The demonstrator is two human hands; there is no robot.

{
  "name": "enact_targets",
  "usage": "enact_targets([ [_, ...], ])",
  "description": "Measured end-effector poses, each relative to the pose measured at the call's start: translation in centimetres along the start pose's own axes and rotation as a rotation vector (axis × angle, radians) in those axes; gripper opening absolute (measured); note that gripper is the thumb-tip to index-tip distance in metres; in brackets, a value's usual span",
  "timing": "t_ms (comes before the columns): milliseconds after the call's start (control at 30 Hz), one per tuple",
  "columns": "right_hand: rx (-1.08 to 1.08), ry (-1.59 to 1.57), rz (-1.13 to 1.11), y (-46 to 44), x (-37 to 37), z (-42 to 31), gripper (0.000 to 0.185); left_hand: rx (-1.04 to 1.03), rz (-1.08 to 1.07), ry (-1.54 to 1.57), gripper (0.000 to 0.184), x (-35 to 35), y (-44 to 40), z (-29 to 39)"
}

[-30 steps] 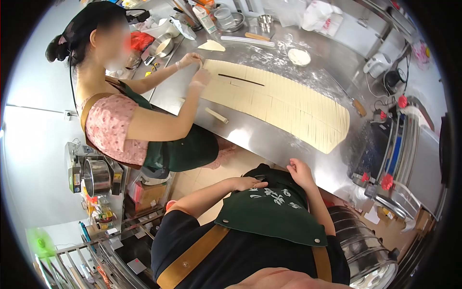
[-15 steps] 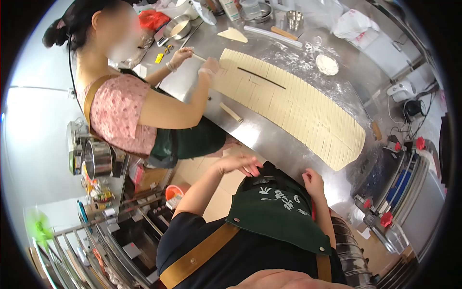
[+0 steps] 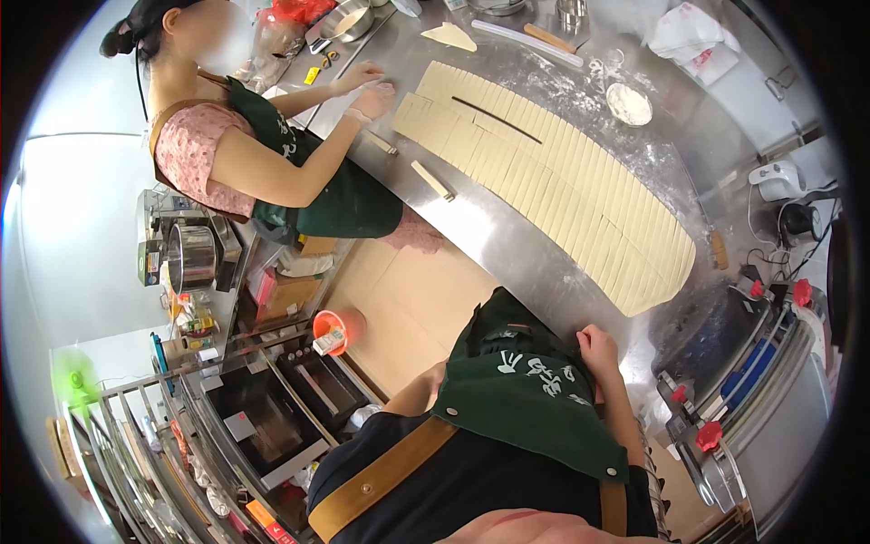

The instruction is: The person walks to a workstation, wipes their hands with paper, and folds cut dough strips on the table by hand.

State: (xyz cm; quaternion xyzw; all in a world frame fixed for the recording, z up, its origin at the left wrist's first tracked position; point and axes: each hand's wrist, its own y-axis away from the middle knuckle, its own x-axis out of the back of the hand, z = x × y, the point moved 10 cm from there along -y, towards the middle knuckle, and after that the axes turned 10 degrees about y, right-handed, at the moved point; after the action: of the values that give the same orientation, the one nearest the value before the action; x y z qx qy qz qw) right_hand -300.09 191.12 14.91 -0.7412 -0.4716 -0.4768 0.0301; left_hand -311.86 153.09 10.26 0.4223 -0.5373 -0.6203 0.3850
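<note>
Steel gleams in a crowded kitchen workroom, where a long table point(image 3: 489, 236) carries a sheet of cut dough point(image 3: 557, 186). At the near edge, the wearer's right hand point(image 3: 598, 350) is loosely curled, fingers folded in, with nothing visible in its grip. The left hand is hidden behind the green apron point(image 3: 521, 385); whether it is open or holds anything cannot be told. Just ahead of the right hand, apart from it, lies the near end of the dough, which stretches away across the table to the left. Cutting looks all but complete: crosswise cuts run along most of the length, and a lengthwise line divides the strips into rows. Lifting strips clear appears barely begun, since nearly all lie side by side in the sheet. A dark line, gap or stick, marks its far half. Off the sheet, on the wearer's side, lie a near stick point(image 3: 433, 181) and a far stick point(image 3: 379, 142). Beside the far end, a co-worker's gloved hands point(image 3: 373, 100) hover close together, seemingly empty. Farther out are a bowl point(image 3: 629, 105) with whitish contents, a pale triangular scrap point(image 3: 450, 37) and scattered white powder.
</note>
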Motion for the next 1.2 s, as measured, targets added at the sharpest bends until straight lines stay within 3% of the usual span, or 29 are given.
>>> enact_targets([
  [167, 0.009, 0.066, 0.009, 0.1, 0.2, -0.7, 0.019, -0.019, -0.166, -0.153, 0.04, 4.2, -8.5, 0.2],
  [267, -0.033, 0.041, 0.068, 0.0, 0.7, -0.7, 0.018, 0.005, 0.151, -0.456, 0.037, 7.7, -8.4, 6.7],
  [333, -0.034, 0.005, 0.137, 0.1, 1.2, -1.3, 0.016, -0.212, 0.339, -0.613, 0.029, 9.2, -9.4, 12.7],
  [400, -0.037, -0.026, 0.2, 0.2, 1.7, -2.2, 0.014, -0.838, 0.283, -0.779, 0.015, 7.1, -8.1, 20.4],
  [467, -0.049, -0.052, 0.265, 0.2, 2.3, -3.2, 0.013, -1.005, 0.4, -0.81, 0.013, 3.9, -3.3, 25.6],
  [533, -0.049, -0.109, 0.311, -0.1, 2.2, -3.8, 0.014, -1.345, 0.304, -0.7, 0.014, -0.4, 2.5, 29.2],
  [600, -0.077, -0.204, 0.322, -0.8, 1.7, -3.5, 0.015, -1.378, 0.011, -0.54, 0.018, -4.1, 3.9, 30.9],
  [667, -0.127, -0.371, 0.286, -1.8, 1.0, -3.3, 0.017, -0.958, -0.305, -0.149, 0.047, -8.9, 6.3, 30.9],
  [733, -0.162, -0.496, 0.245, -2.7, 0.4, -3.6, 0.019, -0.432, -1.085, 0.441, 0.076, -17.4, 12.7, 30.8],
  [833, -0.162, -0.586, 0.248, -3.9, 0.7, -5.0, 0.021, -0.384, -1.308, 0.428, 0.087, -22.5, 16.8, 32.2],
  [933, -0.144, -0.627, 0.318, -4.1, 1.3, -6.4, 0.02, -0.249, -1.384, 0.451, 0.083, -24.3, 16.9, 32.1],
  [967, -0.155, -0.657, 0.325, -4.2, 0.8, -6.5, 0.02, -0.247, -1.381, 0.391, 0.073, -24.5, 16.6, 31.9],
  [1067, -0.224, -0.629, 0.318, -3.6, 0.2, -6.7, 0.021, -0.636, -1.004, -0.155, 0.046, -22.2, 9.9, 31.8],
  [1133, -0.249, -0.556, 0.309, -2.6, -0.5, -6.4, 0.023, -1.416, -0.48, -0.869, 0.016, -21.1, 11.5, 32.4],
  [1200, -0.263, -0.477, 0.283, -1.9, -1.0, -5.4, 0.023, -1.346, -0.5, -0.858, 0.011, -20.9, 10.6, 30.5],
])
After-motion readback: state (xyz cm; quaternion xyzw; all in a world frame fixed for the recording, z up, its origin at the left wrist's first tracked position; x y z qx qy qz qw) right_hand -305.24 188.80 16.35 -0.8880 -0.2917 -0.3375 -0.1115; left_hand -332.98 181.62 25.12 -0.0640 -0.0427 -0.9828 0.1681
